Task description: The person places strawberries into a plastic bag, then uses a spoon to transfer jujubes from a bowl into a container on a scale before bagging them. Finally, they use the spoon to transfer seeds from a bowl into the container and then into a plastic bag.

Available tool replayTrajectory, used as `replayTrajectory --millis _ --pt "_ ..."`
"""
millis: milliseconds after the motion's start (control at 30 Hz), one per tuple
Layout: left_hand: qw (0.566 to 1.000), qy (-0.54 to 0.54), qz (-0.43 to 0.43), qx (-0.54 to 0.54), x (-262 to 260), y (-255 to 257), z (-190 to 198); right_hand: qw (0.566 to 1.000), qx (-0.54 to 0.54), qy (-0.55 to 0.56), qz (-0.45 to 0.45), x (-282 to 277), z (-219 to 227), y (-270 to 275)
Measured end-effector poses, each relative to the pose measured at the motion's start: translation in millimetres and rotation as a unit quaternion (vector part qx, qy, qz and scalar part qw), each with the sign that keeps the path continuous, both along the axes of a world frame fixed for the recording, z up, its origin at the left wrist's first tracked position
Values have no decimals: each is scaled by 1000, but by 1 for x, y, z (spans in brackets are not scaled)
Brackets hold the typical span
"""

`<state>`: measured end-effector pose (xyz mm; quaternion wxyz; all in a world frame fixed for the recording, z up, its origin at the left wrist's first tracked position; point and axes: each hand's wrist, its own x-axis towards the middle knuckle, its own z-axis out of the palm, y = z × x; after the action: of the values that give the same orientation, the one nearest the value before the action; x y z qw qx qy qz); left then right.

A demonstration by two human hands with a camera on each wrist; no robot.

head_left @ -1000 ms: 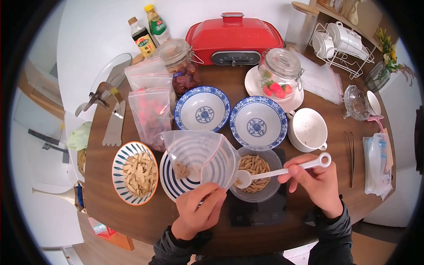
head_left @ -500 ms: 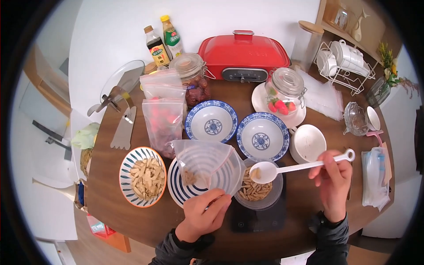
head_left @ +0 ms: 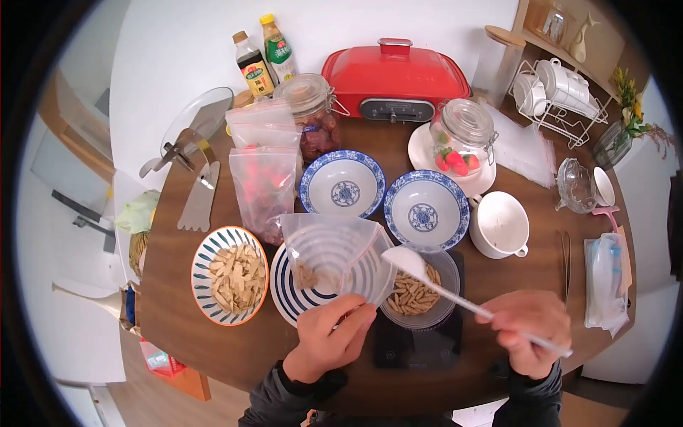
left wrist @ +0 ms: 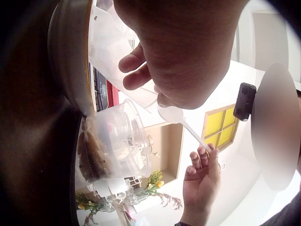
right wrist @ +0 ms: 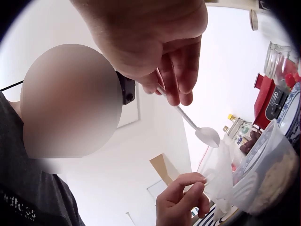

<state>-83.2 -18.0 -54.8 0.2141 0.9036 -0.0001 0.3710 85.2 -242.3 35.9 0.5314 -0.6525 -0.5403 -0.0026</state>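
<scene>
In the head view the left hand pinches the rim of a clear zip bag with a few pale pieces at its bottom, over a blue-striped plate. The right hand grips the handle of a white spoon, whose bowl is tilted at the bag's mouth, above a clear tub of pale brown pieces. The tub stands on a black scale. In the right wrist view the spoon bowl is just above the bag.
An oval bowl of pale slices stands left. Two blue-and-white bowls and a white cup lie behind the tub. Filled bags, jars and a red cooker are farther back; tweezers lie right.
The spoon has gone from the tub up toward the bag's mouth, and its bowl has tipped over. The right hand has turned and lowered; the left hand still holds the bag.
</scene>
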Motion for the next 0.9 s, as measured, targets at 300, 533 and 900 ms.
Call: replayTrajectory --millis 300,533,900 --pt "1000 0 0 -10 -1 -1 3 992 -106 -25 -56 11 -4 2" --pt "1000 23 -1 -14 -2 -2 4 985 -140 -104 -7 14 -6 9" --pt "1000 24 -3 -17 -2 -2 2 989 -128 -63 28 14 -12 9"
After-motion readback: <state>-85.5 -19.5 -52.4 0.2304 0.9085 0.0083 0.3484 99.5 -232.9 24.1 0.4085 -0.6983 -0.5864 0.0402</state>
